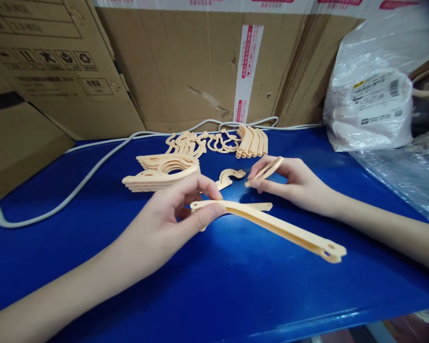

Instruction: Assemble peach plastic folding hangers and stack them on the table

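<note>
My left hand (178, 209) is closed in a pinch on one end of a long peach plastic hanger arm (282, 228), which stretches right and toward me above the blue table (214, 286). My right hand (289, 183) is closed on a shorter peach plastic strip (265, 170), held between thumb and fingers just beyond the long arm. A loose hook piece (229, 177) lies on the table between my hands.
Stacks of peach hanger parts (160, 172), hook pieces (219, 141) and short bars (252, 141) lie further back. A white cable (93, 167) runs along the back. Cardboard boxes (186, 66) stand behind; plastic bags (372, 95) sit at the right.
</note>
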Demonstrator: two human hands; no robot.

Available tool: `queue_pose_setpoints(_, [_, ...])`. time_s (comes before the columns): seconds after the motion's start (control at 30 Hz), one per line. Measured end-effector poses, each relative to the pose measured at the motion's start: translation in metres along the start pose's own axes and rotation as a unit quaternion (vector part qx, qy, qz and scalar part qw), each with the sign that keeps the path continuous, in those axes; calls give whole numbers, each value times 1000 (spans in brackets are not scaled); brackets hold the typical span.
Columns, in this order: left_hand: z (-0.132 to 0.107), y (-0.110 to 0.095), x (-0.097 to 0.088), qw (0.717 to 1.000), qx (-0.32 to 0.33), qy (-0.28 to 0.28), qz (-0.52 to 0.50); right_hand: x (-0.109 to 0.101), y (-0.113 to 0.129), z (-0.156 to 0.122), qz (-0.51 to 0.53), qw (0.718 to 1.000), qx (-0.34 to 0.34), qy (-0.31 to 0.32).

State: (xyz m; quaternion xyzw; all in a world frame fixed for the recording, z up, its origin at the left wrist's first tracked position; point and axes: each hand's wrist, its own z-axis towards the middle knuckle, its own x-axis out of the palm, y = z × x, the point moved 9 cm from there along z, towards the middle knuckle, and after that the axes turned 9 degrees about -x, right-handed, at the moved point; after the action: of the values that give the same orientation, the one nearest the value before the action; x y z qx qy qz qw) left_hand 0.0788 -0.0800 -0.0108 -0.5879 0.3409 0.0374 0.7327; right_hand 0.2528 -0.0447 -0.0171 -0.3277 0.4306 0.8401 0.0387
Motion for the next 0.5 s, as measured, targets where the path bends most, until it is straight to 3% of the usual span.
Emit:
queue_pose_setpoints(0.1, [5, 13, 0, 984, -72, 39, -156, 8, -17, -1, 107, 992, 70, -17])
queue_pose_setpoints(0.2, [6, 24, -4, 966, -116, 33, -227, 6, -28, -1, 141, 984, 98, -42])
queue_pose_setpoints(0.37, [7, 36, -12, 957, -165, -9, -238, 6, -29, -2, 147, 983, 103, -31])
queue_pose_setpoints(0.5, [8, 33, -13, 975, -158, -14, -153, 9, -27, -2, 151, 983, 103, -14])
